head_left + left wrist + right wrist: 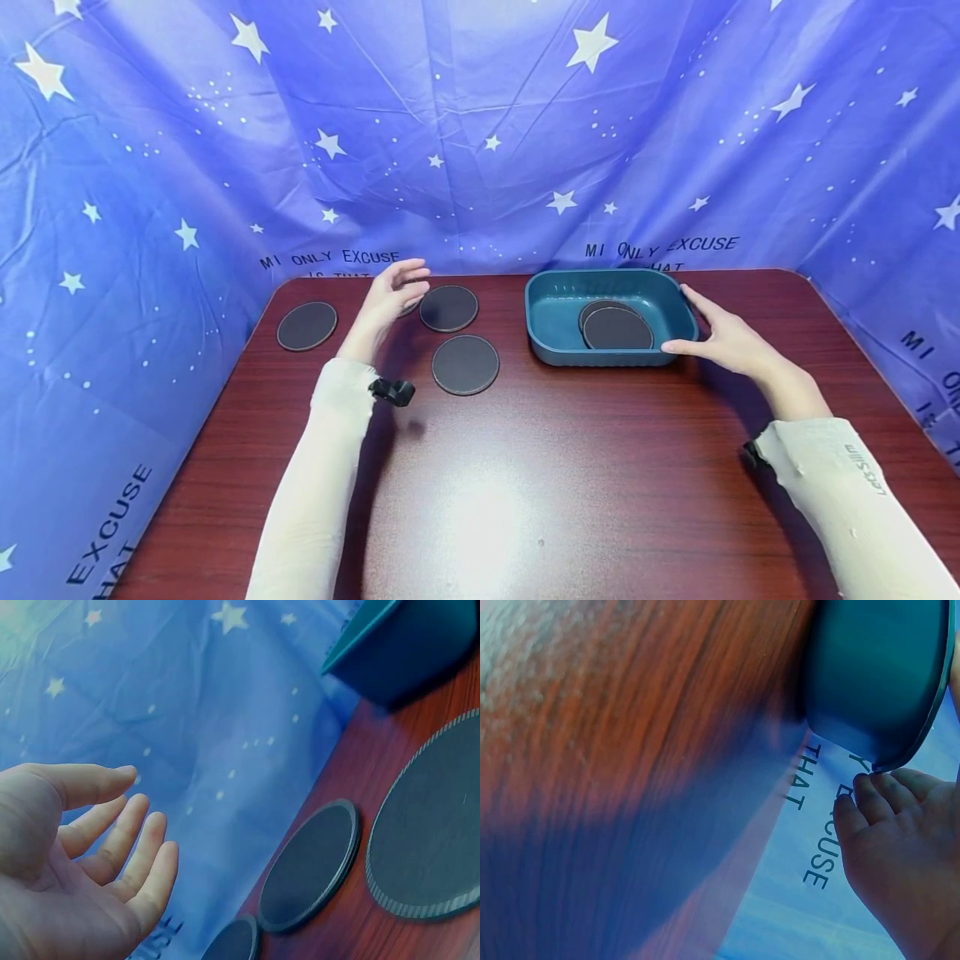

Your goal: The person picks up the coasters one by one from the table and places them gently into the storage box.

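Observation:
Above the table's back left part, my left hand (386,300) is raised with loosely bent fingers and nothing in it. Below and beside it lie round black coasters with stitched rims: a back one (448,308), a nearer one (465,365), and one (410,308) mostly hidden behind the hand. Farther left is another coaster (307,326). My right hand (723,337) holds the right end of a teal plastic box (551,357), thumb over the front rim and fingers at the back corner. Inside the box, a coaster (618,329) overlaps another coaster (600,305).
The glossy reddish-brown wooden table (600,483) reflects a bright light near its front. A blue curtain (465,108) with white stars hangs behind the table and along both sides. Black bands (392,392) sit on the wrists.

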A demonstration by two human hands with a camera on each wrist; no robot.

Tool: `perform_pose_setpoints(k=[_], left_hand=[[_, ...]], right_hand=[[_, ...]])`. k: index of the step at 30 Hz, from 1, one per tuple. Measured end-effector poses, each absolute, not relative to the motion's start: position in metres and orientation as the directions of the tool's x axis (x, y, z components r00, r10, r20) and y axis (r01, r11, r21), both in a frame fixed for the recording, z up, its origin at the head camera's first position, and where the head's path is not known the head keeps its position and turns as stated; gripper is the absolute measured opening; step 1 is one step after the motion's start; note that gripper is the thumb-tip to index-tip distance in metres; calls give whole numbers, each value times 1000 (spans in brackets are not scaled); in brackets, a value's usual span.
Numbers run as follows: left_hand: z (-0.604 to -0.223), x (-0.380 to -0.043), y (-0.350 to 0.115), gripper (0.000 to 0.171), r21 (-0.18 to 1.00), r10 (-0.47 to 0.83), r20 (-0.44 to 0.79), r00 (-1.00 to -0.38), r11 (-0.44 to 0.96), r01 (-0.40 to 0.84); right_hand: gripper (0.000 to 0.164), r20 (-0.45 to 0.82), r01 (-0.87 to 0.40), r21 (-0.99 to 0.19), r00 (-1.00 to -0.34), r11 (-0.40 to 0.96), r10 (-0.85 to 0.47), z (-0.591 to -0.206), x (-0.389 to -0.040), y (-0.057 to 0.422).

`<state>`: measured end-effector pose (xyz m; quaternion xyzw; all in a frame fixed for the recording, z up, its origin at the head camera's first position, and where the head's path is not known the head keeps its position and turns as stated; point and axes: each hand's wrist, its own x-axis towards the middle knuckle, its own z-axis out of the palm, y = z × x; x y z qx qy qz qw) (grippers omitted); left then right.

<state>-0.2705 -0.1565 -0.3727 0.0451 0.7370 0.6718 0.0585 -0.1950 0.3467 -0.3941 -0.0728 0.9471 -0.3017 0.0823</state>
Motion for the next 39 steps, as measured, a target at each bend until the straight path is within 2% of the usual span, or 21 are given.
perform_pose_setpoints(k=[11,16,21,27,34,37,39], left_hand=[[-372,-260,-220,53,997,26,-5,-1000,72,-3],[-377,-256,-246,46,994,-98,54,-994,96,45],[-391,-258,-272,47,989,-286,118,-951,125,85],[-409,-262,-300,49,981,-438,160,-885,168,94],[-427,-256,-323,43,988,-532,136,-836,130,78],[-431,-252,-328,51,988,-535,109,-837,148,34],[-435,-251,-333,60,987,-518,43,-854,155,-44]], right_hand=[[111,-110,-89,-585,-976,806,-188,-393,-195,346],[111,-113,-87,-588,-976,804,-188,-394,-194,347],[111,-122,-80,-584,-975,808,-185,-394,-194,347],[111,-124,-77,-589,-975,805,-184,-394,-194,347],[111,-117,-81,-594,-976,800,-185,-397,-195,348],[111,-116,-80,-591,-976,802,-183,-396,-195,348],[111,-114,-81,-588,-977,805,-181,-396,-195,348]])
